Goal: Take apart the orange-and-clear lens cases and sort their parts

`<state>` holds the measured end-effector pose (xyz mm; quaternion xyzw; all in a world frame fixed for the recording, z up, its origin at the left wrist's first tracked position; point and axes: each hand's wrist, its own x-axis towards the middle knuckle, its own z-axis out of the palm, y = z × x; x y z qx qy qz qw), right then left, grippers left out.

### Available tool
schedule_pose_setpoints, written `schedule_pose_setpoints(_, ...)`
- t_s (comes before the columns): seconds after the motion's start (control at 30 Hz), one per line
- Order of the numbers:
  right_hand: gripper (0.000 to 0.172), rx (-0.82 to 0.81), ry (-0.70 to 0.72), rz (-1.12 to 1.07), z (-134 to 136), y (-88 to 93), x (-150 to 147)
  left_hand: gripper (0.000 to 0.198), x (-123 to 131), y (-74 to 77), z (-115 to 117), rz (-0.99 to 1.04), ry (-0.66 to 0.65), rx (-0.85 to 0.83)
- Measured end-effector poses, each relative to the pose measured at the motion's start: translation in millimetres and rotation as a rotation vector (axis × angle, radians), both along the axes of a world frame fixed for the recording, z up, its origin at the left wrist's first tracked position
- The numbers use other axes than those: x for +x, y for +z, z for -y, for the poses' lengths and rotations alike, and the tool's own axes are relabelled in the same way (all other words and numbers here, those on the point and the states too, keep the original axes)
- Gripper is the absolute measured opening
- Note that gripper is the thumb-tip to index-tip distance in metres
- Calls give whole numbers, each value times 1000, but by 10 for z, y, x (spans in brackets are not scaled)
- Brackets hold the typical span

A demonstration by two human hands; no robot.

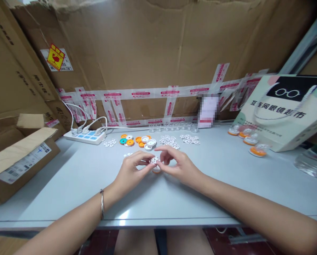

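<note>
My left hand (133,169) and my right hand (177,163) meet over the middle of the pale table (76,177). Both pinch a small white wheel-shaped plastic part (154,160) between their fingertips. An orange disc (156,170) lies on the table just under them. Behind the hands lie orange, teal and white discs (137,141) and heaps of small white parts (169,140). A bracelet sits on my left wrist.
A white power strip (85,136) with plugged cables sits at back left. An open cardboard box (13,159) stands at left. Taped cardboard walls the back. A printed paper bag (288,109) and orange-based clear cases (251,141) are at right, a row of clear cups (174,126) behind.
</note>
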<state>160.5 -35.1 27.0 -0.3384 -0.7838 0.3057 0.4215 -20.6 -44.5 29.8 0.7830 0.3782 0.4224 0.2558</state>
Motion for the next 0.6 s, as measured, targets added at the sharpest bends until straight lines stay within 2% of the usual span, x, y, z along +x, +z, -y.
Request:
schedule_pose_setpoints(0.1, 21, 458, -5, 208, -11, 31, 59, 15, 9, 33, 0, 55, -21, -73)
schedule_pose_setpoints(0.17, 21, 662, -14, 302, -23, 54, 86, 14, 17, 53, 5, 77, -40, -101)
schedule_pose_setpoints(0.23, 22, 801, -52, 352, -28, 71, 95, 12, 25, 65, 11, 73, -57, -126)
schedule_pose_setpoints(0.33, 22, 896, -64, 398, -13, 84, 74, 12, 35, 67, 16, 55, -82, -173)
schedule_pose_setpoints(0.4, 21, 847, -43, 366, -1, 91, 52, 14, 39, 62, 14, 59, -99, -204)
schedule_pose_setpoints(0.5, 18, 592, -55, 155, -42, 101, 61, 20, 35, 54, 7, 63, -81, -240)
schedule_pose_setpoints(0.6, 14, 260, -231, -5, -228, 80, 172, 23, 23, 41, -3, 51, -34, -250)
